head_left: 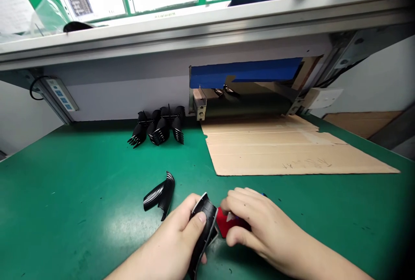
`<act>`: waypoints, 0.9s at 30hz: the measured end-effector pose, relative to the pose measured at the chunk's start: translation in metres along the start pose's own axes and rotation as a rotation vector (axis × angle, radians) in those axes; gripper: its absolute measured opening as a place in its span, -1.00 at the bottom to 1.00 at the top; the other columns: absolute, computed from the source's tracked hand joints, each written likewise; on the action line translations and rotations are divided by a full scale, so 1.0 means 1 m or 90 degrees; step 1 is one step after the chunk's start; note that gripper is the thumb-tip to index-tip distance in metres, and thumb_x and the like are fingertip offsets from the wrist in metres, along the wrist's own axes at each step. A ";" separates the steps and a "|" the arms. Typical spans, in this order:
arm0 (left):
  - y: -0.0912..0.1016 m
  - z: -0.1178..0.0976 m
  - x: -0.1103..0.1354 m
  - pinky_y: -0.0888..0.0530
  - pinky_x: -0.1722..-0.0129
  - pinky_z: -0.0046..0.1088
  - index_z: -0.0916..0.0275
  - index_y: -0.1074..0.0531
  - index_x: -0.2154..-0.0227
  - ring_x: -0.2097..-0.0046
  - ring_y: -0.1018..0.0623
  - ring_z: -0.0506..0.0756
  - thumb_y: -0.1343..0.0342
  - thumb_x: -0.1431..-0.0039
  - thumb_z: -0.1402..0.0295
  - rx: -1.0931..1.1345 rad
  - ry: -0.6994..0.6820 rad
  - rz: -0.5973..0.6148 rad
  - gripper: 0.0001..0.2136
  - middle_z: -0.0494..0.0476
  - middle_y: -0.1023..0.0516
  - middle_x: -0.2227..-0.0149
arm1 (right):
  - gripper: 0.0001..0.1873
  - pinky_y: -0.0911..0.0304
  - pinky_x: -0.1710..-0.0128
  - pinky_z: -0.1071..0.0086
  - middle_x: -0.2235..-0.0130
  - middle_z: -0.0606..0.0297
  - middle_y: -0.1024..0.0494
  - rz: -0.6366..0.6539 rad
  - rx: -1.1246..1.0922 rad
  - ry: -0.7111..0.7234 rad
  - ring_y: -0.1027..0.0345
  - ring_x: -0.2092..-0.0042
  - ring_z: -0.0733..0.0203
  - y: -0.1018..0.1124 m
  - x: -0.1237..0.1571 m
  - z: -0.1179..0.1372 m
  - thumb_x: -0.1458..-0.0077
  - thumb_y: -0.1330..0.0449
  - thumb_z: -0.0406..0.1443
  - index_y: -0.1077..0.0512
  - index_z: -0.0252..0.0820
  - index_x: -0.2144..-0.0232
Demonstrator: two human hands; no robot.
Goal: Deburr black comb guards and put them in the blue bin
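Observation:
My left hand [183, 232] is closed around a curved black plastic shell [203, 228], with the thumb pressed on its hollow inner side. The shell is tilted, and its lower end runs out of the picture. My right hand [256, 224] grips a red tool [225, 223] beside the shell's right edge. A small metallic piece shows near its fingertips; the fingers hide most of the tool, so its exact kind cannot be made out. Two more curved black shells [166, 195] lie on the green table, left of and beyond my left hand.
Several black pronged plastic parts [160, 124] stand in a group at the back. A flat cardboard sheet [279, 150] lies at the back right, before an opening with a blue flap [246, 72]. A metal-edged shelf [181, 33] spans above the green table [81, 193]. A power strip [61, 94] hangs at left.

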State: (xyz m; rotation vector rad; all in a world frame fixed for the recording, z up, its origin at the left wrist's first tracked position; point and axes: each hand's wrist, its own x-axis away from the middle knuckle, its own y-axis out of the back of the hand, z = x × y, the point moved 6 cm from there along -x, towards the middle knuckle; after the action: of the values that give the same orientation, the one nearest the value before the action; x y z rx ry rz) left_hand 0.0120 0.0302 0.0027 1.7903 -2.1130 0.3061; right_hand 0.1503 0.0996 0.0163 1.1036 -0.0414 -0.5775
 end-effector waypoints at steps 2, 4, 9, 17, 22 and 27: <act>-0.003 0.003 -0.004 -0.28 0.41 -0.50 0.21 -0.25 0.16 0.43 -0.39 -0.02 0.12 -0.25 0.08 0.085 -0.008 0.002 -0.70 0.06 -0.43 0.32 | -0.24 0.07 0.39 0.33 0.40 0.29 -0.25 -0.022 0.110 0.008 -0.10 0.38 0.08 -0.008 -0.002 0.002 -0.36 0.41 0.22 -0.24 -0.20 0.40; -0.005 0.006 -0.009 -0.29 0.43 -0.51 0.25 -0.23 0.20 0.45 -0.38 -0.03 0.07 -0.22 0.06 0.148 -0.017 0.004 -0.67 0.07 -0.43 0.35 | -0.22 0.11 0.40 0.32 0.40 0.28 -0.22 -0.036 0.179 0.015 -0.09 0.38 0.07 -0.013 -0.003 0.005 -0.37 0.49 0.18 -0.23 -0.21 0.43; -0.007 0.006 -0.014 -0.31 0.46 -0.52 0.28 -0.25 0.24 0.47 -0.39 -0.03 0.02 -0.21 0.11 0.208 -0.035 0.004 -0.70 0.09 -0.43 0.38 | -0.26 0.14 0.41 0.31 0.41 0.27 -0.18 -0.072 0.276 -0.002 -0.07 0.39 0.07 -0.011 -0.004 0.007 -0.44 0.50 0.05 -0.24 -0.22 0.45; -0.005 0.003 -0.013 -0.29 0.47 -0.53 0.35 -0.33 0.32 0.49 -0.36 -0.04 -0.02 -0.20 0.16 0.183 -0.076 -0.025 -0.72 0.10 -0.43 0.43 | -0.27 0.20 0.43 0.30 0.45 0.27 -0.17 -0.091 0.322 0.019 -0.04 0.43 0.08 -0.010 -0.002 0.012 -0.46 0.51 -0.03 -0.23 -0.21 0.49; -0.006 0.000 -0.012 -0.35 0.38 -0.45 0.35 -0.39 0.27 0.43 -0.33 -0.01 0.01 -0.23 0.18 0.121 -0.116 -0.026 -0.71 0.12 -0.45 0.40 | -0.44 0.19 0.43 0.28 0.47 0.27 -0.19 -0.060 0.354 0.021 -0.04 0.44 0.07 -0.014 -0.001 0.013 -0.48 0.32 -0.16 -0.23 -0.19 0.49; -0.005 0.006 -0.012 -0.36 0.39 -0.45 0.29 -0.40 0.29 0.40 -0.36 0.02 0.05 -0.26 0.21 0.055 -0.129 -0.039 -0.75 0.08 -0.45 0.39 | -0.68 0.13 0.41 0.30 0.47 0.32 -0.26 0.025 0.367 0.000 -0.09 0.43 0.09 -0.022 -0.002 0.009 -0.17 -0.32 -0.22 -0.27 -0.19 0.48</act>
State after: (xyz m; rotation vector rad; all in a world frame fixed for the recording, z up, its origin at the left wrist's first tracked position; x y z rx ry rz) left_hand 0.0178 0.0382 -0.0079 2.0069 -2.2054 0.2099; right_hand 0.1363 0.0862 0.0027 1.6574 -0.2412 -0.5433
